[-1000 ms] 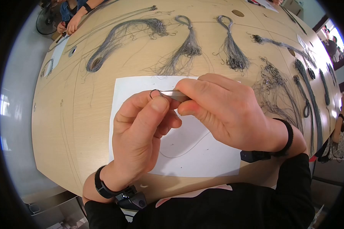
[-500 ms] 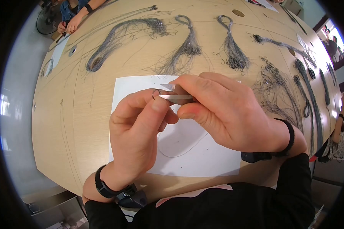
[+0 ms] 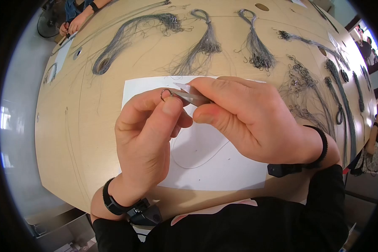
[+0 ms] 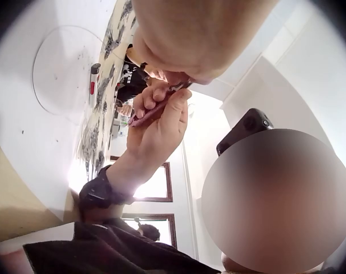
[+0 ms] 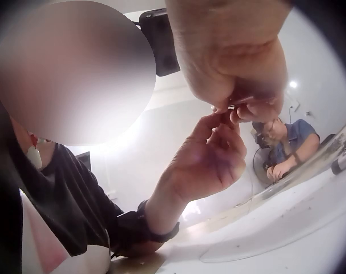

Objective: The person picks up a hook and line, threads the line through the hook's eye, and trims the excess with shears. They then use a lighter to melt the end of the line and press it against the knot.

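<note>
Left hand (image 3: 145, 126) pinches the hook (image 3: 165, 94) above the white paper (image 3: 197, 168); right hand (image 3: 252, 119) grips the open-bladed scissors (image 3: 193, 98) beside it. I note the hands nearly touching.

We have room over the left side of the table (image 3: 101, 155), above some thin strands (image 3: 69, 134). We can pass low over the front of the white sheet (image 3: 239, 176), but a loop of line (image 3: 189, 168) lies there. Higher up, our left hand (image 3: 145, 130) and right hand (image 3: 250, 119) block the middle, with pointy blades (image 3: 193, 98) and a small hook (image 3: 162, 95) at our fingers. Past the sheet, two looped bundles (image 3: 208, 40) are in the way, and a messy tangle (image 3: 302, 77) fills the right.
</note>
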The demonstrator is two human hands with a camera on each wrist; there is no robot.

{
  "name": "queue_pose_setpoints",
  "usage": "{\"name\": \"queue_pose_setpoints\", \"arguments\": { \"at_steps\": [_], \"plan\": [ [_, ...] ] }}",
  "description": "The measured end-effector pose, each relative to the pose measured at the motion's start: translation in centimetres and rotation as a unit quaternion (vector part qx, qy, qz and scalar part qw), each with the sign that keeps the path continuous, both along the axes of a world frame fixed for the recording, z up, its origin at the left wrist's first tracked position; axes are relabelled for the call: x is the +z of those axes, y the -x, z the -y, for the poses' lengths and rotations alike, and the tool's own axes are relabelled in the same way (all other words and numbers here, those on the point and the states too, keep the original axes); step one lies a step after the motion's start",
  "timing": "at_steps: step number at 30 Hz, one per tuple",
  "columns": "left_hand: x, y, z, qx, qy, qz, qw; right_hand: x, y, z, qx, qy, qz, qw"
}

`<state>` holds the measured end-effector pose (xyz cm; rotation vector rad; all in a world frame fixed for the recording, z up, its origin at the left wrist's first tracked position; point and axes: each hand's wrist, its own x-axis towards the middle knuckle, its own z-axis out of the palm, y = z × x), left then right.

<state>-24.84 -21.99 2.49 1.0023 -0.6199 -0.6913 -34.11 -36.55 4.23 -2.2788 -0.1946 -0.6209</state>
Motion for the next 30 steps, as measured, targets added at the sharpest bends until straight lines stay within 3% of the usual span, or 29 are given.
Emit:
{"name": "queue_pose_setpoints", "arguments": {
  "at_steps": [7, 9, 12, 18, 30],
  "plan": [
    [0.7, 0.1, 0.2, 0.021, -0.024, -0.029, 0.999, 1.7, 0.6, 0.6, 0.034, -0.063, -0.108, 0.991],
    [1.0, 0.2, 0.2, 0.012, -0.012, -0.060, 0.998, 1.1, 0.2, 0.8, 0.021, 0.006, 0.007, 1.000],
    [1.4, 0.6, 0.1, 0.004, -0.076, -0.026, 0.997, 1.0, 0.3, 0.6, 0.014, 0.013, -0.001, 1.000],
    [1.2, 0.6, -0.1, -0.018, -0.051, -0.024, 0.998, 0.9, 0.1, 0.5, 0.019, 0.079, 0.047, 0.996],
    [0.6, 1.1, 0.3, 0.030, -0.008, -0.029, 0.999, 0.7, 0.0, 0.1, 0.010, 0.077, 0.056, 0.995]
  ]
}}
